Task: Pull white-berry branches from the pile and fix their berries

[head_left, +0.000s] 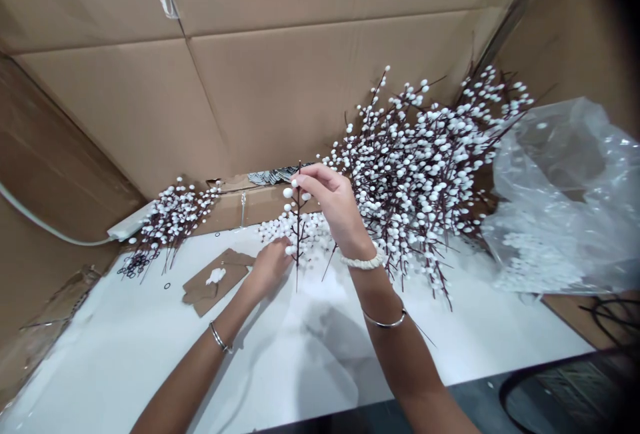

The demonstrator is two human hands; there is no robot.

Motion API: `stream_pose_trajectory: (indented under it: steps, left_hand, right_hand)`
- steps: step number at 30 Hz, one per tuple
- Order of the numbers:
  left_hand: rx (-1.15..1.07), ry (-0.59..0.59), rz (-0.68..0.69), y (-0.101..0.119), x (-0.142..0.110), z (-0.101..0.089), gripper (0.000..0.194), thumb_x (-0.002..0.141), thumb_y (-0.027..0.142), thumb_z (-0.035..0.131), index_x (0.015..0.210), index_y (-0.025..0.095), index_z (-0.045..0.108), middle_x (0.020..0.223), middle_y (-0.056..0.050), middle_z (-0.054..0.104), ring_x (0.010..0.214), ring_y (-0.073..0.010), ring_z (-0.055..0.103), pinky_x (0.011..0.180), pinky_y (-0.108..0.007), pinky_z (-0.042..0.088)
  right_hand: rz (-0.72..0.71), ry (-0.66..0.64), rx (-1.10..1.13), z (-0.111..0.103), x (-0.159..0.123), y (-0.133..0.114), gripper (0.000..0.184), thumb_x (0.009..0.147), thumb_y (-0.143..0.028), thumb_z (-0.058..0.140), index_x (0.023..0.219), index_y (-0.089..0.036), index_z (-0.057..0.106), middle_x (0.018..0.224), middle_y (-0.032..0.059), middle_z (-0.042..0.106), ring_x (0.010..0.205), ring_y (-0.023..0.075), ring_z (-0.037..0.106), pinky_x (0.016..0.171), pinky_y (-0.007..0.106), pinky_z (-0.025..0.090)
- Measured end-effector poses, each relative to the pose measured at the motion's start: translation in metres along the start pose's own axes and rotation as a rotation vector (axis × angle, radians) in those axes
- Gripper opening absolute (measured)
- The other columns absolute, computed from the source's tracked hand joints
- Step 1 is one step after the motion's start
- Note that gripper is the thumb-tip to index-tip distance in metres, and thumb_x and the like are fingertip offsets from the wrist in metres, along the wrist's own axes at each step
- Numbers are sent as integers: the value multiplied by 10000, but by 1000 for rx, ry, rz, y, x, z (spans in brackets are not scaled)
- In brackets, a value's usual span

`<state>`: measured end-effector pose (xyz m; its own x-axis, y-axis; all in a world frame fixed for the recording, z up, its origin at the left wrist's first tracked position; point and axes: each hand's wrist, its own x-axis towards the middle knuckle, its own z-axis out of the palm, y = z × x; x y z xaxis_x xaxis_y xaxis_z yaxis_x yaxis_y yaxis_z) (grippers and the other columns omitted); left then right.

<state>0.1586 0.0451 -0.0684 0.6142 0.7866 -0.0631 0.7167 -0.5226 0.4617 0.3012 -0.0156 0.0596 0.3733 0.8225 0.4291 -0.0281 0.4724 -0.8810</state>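
Observation:
My right hand (333, 204) pinches a white bead at the top of a thin dark twig (299, 234) that stands upright over the white table (150, 354). Lower down, my left hand (270, 264) is closed on the same twig next to a small heap of loose white beads (300, 229). Behind my right wrist lies a big pile of beaded dark branches (425, 161).
A smaller bunch of beaded twigs (173, 217) lies at the back left with small black rings (133, 264). Brown card pieces (213, 281) sit left of my hands. A crumpled clear plastic bag (565, 201) fills the right. Cardboard walls (250, 87) enclose the table.

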Motion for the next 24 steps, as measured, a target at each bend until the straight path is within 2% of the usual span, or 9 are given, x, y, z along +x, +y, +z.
stream_pose_trajectory:
  steps: [4,7,11,12,15,18,21,24]
  left_hand:
    - [38,-5,-9,3,4,14,209,837,72,463,946,145,626,1037,-167,670,943,-272,640,813,-356,464]
    - [8,14,41,0,5,6,245,831,64,482,998,142,644,1024,-150,665,925,-260,641,813,-349,483]
    - [-62,114,175,-6,2,-31,263,884,145,509,1105,148,652,1114,-129,625,1016,-223,612,911,-330,477]
    - [-91,172,212,-6,-1,-44,264,912,187,496,1123,160,652,1111,-116,622,1006,-208,610,923,-332,475]
    - [-311,478,349,-5,-13,-80,237,913,311,567,1075,193,694,1047,-79,659,900,-174,633,862,-323,507]
    - [-552,644,351,0,-28,-104,248,846,324,677,1056,202,726,1088,-80,690,943,-171,658,875,-305,527]
    - [-810,690,311,6,-39,-114,281,777,301,756,1034,189,738,1062,-89,721,952,-187,685,903,-331,548]
    - [-1006,669,275,11,-46,-117,282,744,269,789,1013,198,742,1000,-82,746,938,-193,705,886,-336,571]
  right_hand:
    - [19,-4,-12,1,-1,-2,92,788,-294,661,748,-211,658,733,-12,650,718,121,608,733,278,503]
    - [10,-8,1,2,-1,-1,102,795,-299,660,754,-206,665,756,-10,654,727,117,598,751,278,499]
    - [28,-41,63,4,-1,3,115,801,-305,665,759,-199,674,766,-8,653,712,110,578,711,262,480]
    - [47,-52,75,4,-1,4,120,802,-312,666,760,-200,672,766,-8,651,710,111,573,697,259,475]
    - [103,-83,87,9,-4,4,139,810,-332,660,759,-203,657,771,-11,634,714,112,554,684,254,463]
    - [122,-140,96,17,-9,4,160,837,-334,629,749,-200,634,750,-15,605,705,110,539,695,255,457]
    - [126,-220,85,29,-16,3,201,865,-336,595,719,-200,618,727,-12,597,697,115,545,716,264,467]
    - [114,-284,65,40,-23,4,241,877,-352,587,689,-203,620,731,-2,617,731,128,569,762,281,478]
